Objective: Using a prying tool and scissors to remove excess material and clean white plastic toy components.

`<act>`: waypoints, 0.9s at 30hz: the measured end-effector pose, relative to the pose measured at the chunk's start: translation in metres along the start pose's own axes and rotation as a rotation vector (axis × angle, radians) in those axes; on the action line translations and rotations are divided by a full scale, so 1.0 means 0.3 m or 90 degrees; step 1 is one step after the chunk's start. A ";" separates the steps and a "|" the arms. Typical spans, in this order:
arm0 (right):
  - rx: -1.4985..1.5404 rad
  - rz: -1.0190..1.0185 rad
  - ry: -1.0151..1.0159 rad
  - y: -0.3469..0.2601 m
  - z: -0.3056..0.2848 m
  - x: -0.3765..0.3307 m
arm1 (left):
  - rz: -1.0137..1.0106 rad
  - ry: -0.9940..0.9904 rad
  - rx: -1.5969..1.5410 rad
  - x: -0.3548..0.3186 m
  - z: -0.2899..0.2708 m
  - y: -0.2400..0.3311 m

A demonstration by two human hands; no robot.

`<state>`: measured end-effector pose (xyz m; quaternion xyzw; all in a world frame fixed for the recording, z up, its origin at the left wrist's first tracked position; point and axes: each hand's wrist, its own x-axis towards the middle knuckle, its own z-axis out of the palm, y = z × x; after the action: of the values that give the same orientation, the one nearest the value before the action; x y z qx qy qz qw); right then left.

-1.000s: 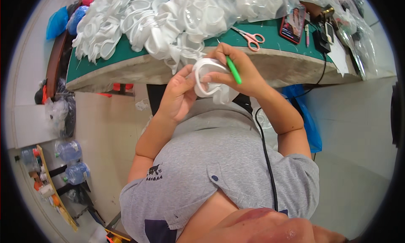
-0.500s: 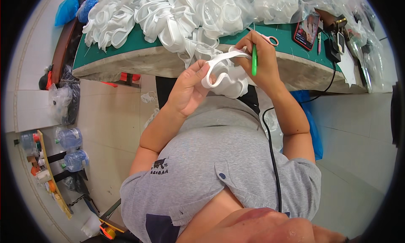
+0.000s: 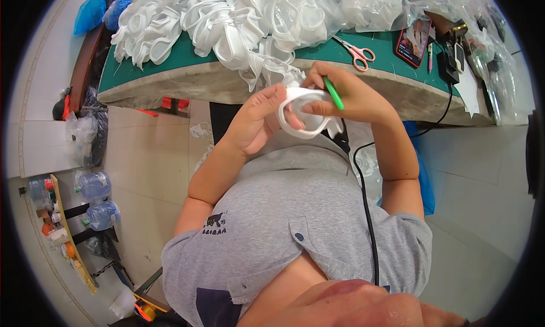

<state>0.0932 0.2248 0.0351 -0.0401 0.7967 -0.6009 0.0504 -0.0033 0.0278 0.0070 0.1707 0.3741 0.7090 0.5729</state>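
Observation:
My left hand (image 3: 262,118) is closed on the edge of a white, soft-looking loop (image 3: 308,133), held in front of my belly just off the table's near edge. My right hand (image 3: 350,95) is on the loop's other side, its thumb reaching into the ring and its fingers at the far rim. A slim green handle (image 3: 334,93), like a pen or small cutter, is tucked in this right hand; its working end is hidden. A strip of the white pieces (image 3: 267,72) trails behind the hands over the table edge.
Heaped white loops (image 3: 227,26), partly in clear plastic, cover the back of the green table (image 3: 128,72). Pink-handled scissors (image 3: 357,57) and a phone (image 3: 413,41) lie at the right. A black cable (image 3: 363,179) hangs from a black box and runs down over my shirt.
Both hands have drawn together, and the loop has turned to show its round opening. My right hand came down and nearer, tilting the green handle and uncovering the scissors.

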 end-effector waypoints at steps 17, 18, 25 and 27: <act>0.199 -0.059 0.320 0.060 0.118 0.009 | 0.087 0.018 -0.084 0.012 -0.013 -0.059; 0.059 -0.073 0.338 0.063 0.110 0.010 | 0.101 0.053 -0.074 0.009 -0.012 -0.058; -0.029 -0.106 0.322 0.051 0.117 0.005 | 0.134 0.082 -0.058 0.025 -0.007 -0.059; 0.062 -0.131 0.310 0.044 0.118 0.007 | 0.134 0.093 -0.054 0.028 0.002 -0.064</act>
<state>0.0955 0.1943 0.0127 0.0275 0.7473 -0.6323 -0.2025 0.0079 0.0371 -0.0080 0.1323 0.3645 0.7912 0.4729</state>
